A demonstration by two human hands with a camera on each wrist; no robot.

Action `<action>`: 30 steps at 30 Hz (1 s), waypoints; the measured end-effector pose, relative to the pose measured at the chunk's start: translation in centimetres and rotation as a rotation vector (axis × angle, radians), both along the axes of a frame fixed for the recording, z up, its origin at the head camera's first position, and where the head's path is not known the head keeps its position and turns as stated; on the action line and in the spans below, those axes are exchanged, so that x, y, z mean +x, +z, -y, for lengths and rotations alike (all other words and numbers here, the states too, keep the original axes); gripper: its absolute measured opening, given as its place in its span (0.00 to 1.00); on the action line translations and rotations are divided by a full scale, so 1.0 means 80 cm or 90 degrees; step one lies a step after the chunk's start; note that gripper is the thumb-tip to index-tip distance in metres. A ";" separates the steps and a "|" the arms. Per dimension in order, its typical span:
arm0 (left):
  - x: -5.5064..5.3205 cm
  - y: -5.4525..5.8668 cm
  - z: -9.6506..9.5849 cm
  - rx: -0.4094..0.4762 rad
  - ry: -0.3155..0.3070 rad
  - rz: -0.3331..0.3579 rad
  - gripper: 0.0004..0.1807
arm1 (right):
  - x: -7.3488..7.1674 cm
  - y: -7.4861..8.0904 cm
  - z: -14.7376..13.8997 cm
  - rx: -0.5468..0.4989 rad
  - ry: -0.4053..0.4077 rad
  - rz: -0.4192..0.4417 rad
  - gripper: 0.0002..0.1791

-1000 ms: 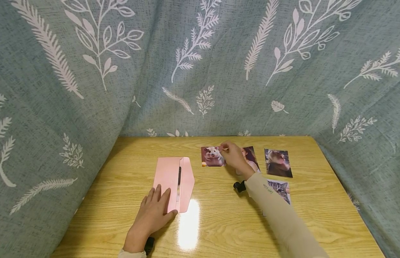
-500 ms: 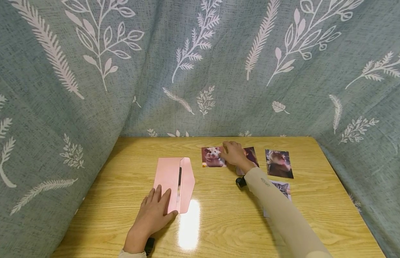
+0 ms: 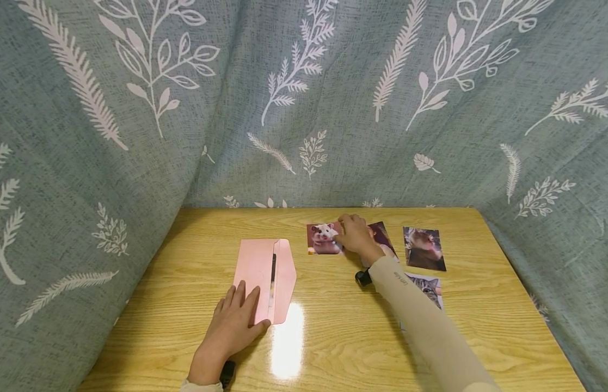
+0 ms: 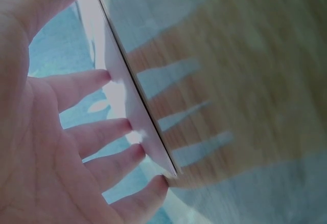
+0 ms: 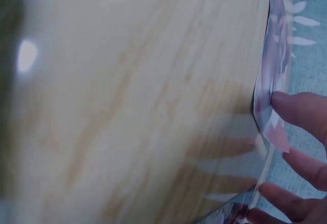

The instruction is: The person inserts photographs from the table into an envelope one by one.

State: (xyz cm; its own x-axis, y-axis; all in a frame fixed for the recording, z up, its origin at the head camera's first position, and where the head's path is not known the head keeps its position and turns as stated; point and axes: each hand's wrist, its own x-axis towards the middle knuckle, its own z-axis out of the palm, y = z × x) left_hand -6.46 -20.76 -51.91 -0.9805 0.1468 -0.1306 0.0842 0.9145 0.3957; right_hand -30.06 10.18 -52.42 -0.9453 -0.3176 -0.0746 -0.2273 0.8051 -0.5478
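Note:
My left hand (image 3: 232,322) lies flat with spread fingers on the lower part of a pink envelope (image 3: 252,258). The envelope's flap (image 3: 285,272) is unfolded to the right, and a dark strip of something inside shows through the slot. Farther back, my right hand (image 3: 356,235) is at the right edge of a hamster photo (image 3: 324,239). In the right wrist view, the thumb touches the face of the photo (image 5: 273,65) and the index fingertip is at its corner, which bends slightly between them.
Partly behind my right hand lies a photo of a long-haired person (image 3: 383,239). A dark animal photo (image 3: 424,249) sits to its right. Below, a cat photo (image 3: 426,287) is partly covered by my right sleeve. A patterned curtain (image 3: 304,185) surrounds the wooden table (image 3: 328,337).
My right hand shifts only slightly around the hamster photo's right edge, its fingers changing position there. My left hand and the envelope stay put.

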 end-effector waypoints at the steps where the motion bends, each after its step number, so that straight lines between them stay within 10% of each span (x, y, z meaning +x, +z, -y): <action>1: 0.000 0.000 0.000 0.000 0.001 0.002 0.44 | 0.000 0.000 0.000 -0.013 -0.002 -0.003 0.28; 14: 0.002 0.005 -0.002 0.000 0.002 0.002 0.44 | 0.005 -0.001 0.003 -0.181 -0.091 -0.044 0.16; 30: 0.001 0.004 0.001 -0.003 -0.001 0.007 0.44 | 0.025 0.003 -0.013 -0.416 -0.133 0.091 0.20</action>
